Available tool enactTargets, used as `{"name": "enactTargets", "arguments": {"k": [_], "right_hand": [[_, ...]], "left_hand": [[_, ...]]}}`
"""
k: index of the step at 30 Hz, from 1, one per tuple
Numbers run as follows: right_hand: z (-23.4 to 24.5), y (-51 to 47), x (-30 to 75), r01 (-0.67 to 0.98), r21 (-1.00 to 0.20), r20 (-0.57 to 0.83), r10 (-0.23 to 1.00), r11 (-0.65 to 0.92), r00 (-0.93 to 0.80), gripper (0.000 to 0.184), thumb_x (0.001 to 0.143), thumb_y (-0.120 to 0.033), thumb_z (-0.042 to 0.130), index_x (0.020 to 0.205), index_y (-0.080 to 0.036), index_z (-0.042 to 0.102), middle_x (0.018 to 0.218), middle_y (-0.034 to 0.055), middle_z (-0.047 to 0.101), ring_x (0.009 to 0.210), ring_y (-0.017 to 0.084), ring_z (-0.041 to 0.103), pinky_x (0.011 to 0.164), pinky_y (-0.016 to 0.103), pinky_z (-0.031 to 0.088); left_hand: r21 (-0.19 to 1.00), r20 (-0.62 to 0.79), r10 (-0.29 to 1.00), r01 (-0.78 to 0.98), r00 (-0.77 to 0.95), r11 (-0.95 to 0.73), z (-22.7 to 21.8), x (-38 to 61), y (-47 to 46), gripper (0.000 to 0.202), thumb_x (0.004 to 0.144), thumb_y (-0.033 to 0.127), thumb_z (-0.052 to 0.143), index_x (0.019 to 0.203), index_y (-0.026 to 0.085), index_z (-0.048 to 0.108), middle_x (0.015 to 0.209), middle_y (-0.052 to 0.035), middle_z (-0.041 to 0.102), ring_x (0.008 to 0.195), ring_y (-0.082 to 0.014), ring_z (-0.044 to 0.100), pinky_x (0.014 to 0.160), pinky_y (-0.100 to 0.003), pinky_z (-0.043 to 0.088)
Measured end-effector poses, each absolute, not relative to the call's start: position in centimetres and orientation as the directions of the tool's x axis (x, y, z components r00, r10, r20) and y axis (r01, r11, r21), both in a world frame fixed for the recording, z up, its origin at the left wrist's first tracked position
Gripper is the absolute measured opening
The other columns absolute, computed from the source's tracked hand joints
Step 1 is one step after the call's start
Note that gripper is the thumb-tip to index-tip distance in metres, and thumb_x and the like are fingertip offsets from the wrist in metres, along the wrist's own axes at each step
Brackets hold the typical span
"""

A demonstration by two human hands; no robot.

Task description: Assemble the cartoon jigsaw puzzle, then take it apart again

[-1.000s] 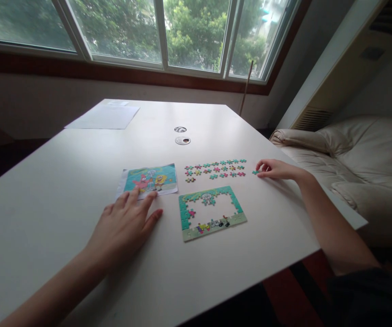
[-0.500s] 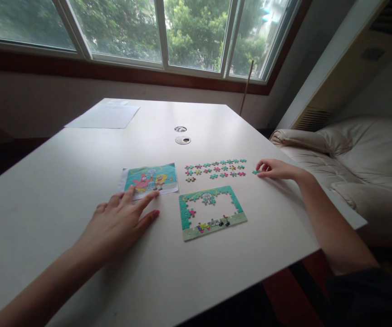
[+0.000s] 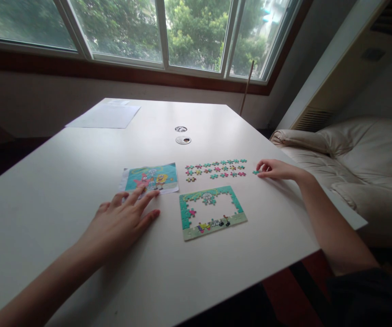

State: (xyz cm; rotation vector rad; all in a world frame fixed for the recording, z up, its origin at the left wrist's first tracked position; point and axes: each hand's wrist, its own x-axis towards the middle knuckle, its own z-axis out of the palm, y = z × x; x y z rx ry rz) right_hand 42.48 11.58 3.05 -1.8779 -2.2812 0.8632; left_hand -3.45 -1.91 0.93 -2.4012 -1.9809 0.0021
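My left hand (image 3: 124, 213) lies with fingers spread over the lower edge of a picture sheet (image 3: 167, 171) showing cartoon figures. At the right, the closed fingers of my right hand (image 3: 272, 169) pinch a small green puzzle piece (image 3: 256, 172) at the table surface. Between the hands is a partly assembled jigsaw puzzle (image 3: 186, 219), its border joined around an open middle. A cartoon head hangs from its top edge, and a pink piece sits on its left side. Loose puzzle pieces (image 3: 223, 175) lie in rows above it.
The white table (image 3: 141, 281) carries a pale sheet (image 3: 105, 116) at its far left and two round openings (image 3: 183, 140) near the middle. A cream leather sofa (image 3: 369, 154) stands along the right. Beyond the table are a window (image 3: 196, 36) and a leaning stick (image 3: 247, 88).
My left index finger has shifted slightly on the picture sheet, uncovering more of the pink figure. My right hand and the piece stay almost still.
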Motion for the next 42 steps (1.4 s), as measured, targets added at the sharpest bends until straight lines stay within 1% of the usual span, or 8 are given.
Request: {"name": "enactTargets", "arguments": {"k": [4,12,20,26,31,34,38,42], "right_hand": [[3.1,11.6,42.5,0.890,-0.444,-0.292,0.921,0.109,-0.258,0.044,0.069,-0.048,0.064,0.098,-0.016,0.057,0.085,0.0055,0.060,0.067,0.014,0.054,0.058,0.024,0.043],[3.0,11.6,42.5,0.886,-0.450,-0.291,0.920,0.111,-0.263,0.043,0.069,-0.048,0.063,0.098,-0.016,0.057,0.083,0.0050,0.060,0.065,0.014,0.053,0.057,0.024,0.042],[3.2,11.5,42.2,0.896,-0.410,-0.261,0.919,0.172,-0.295,0.037,0.071,-0.046,0.061,0.095,-0.018,0.060,0.084,0.0053,0.062,0.071,0.017,0.056,0.063,0.026,0.042],[3.3,11.2,41.4,0.912,-0.355,-0.232,0.927,0.203,-0.296,0.032,0.075,-0.042,0.058,0.096,-0.019,0.059,0.086,0.0057,0.064,0.076,0.018,0.057,0.067,0.027,0.042],[3.2,11.2,41.1,0.909,-0.356,-0.208,0.930,0.217,-0.304,0.030,0.076,-0.041,0.057,0.096,-0.019,0.059,0.084,0.0050,0.063,0.074,0.018,0.057,0.066,0.027,0.042],[3.3,11.1,40.8,0.905,-0.355,-0.185,0.931,0.235,-0.314,0.029,0.076,-0.040,0.057,0.095,-0.019,0.060,0.081,0.0042,0.063,0.072,0.017,0.056,0.066,0.026,0.041],[3.3,11.0,40.6,0.902,-0.346,-0.145,0.935,0.258,-0.324,0.028,0.076,-0.038,0.056,0.095,-0.018,0.061,0.078,0.0033,0.062,0.069,0.015,0.055,0.064,0.024,0.041],[3.2,10.9,40.1,0.886,-0.341,-0.042,0.937,0.314,-0.348,0.027,0.077,-0.035,0.055,0.094,-0.016,0.062,0.076,0.0029,0.061,0.068,0.014,0.055,0.066,0.024,0.041]], "left_hand": [[-0.033,0.018,0.980,0.980,0.196,-0.195,1.1,-3.4,-1.9,0.052,0.091,0.051,0.028,0.136,0.030,0.043,0.146,-0.0073,0.035,0.122,-0.0414,0.039,0.085,-0.058,0.039],[-0.027,0.050,0.974,0.975,0.222,-0.221,1.0,-3.5,-1.9,0.051,0.091,0.050,0.029,0.135,0.028,0.045,0.144,-0.0102,0.037,0.122,-0.0403,0.040,0.087,-0.058,0.039],[-0.044,0.089,0.967,0.970,0.241,-0.238,0.7,-3.4,-1.9,0.050,0.092,0.049,0.030,0.133,0.026,0.048,0.140,-0.0126,0.042,0.122,-0.0387,0.041,0.088,-0.055,0.039],[-0.091,0.139,0.953,0.961,0.271,-0.260,0.9,-3.1,-2.1,0.047,0.092,0.046,0.030,0.129,0.024,0.051,0.137,-0.0128,0.045,0.120,-0.0367,0.044,0.088,-0.053,0.039],[-0.151,0.187,0.931,0.946,0.313,-0.288,1.1,-2.8,-2.2,0.046,0.092,0.042,0.033,0.126,0.019,0.053,0.137,-0.0161,0.044,0.120,-0.0366,0.044,0.090,-0.053,0.038],[-0.131,0.213,0.909,0.932,0.359,-0.338,0.9,-2.7,-2.1,0.044,0.092,0.041,0.035,0.125,0.018,0.054,0.135,-0.0164,0.046,0.121,-0.0357,0.043,0.091,-0.052,0.039],[-0.037,0.256,0.833,0.866,0.490,-0.499,0.8,-2.0,-2.3,0.040,0.091,0.043,0.040,0.119,0.021,0.056,0.128,-0.0130,0.053,0.115,-0.0326,0.048,0.092,-0.049,0.040],[0.031,0.285,0.722,0.747,0.630,-0.664,0.9,-0.7,-3.0,0.031,0.091,0.033,0.043,0.118,0.023,0.056,0.124,-0.0080,0.056,0.111,-0.0271,0.051,0.092,-0.043,0.041]]}}
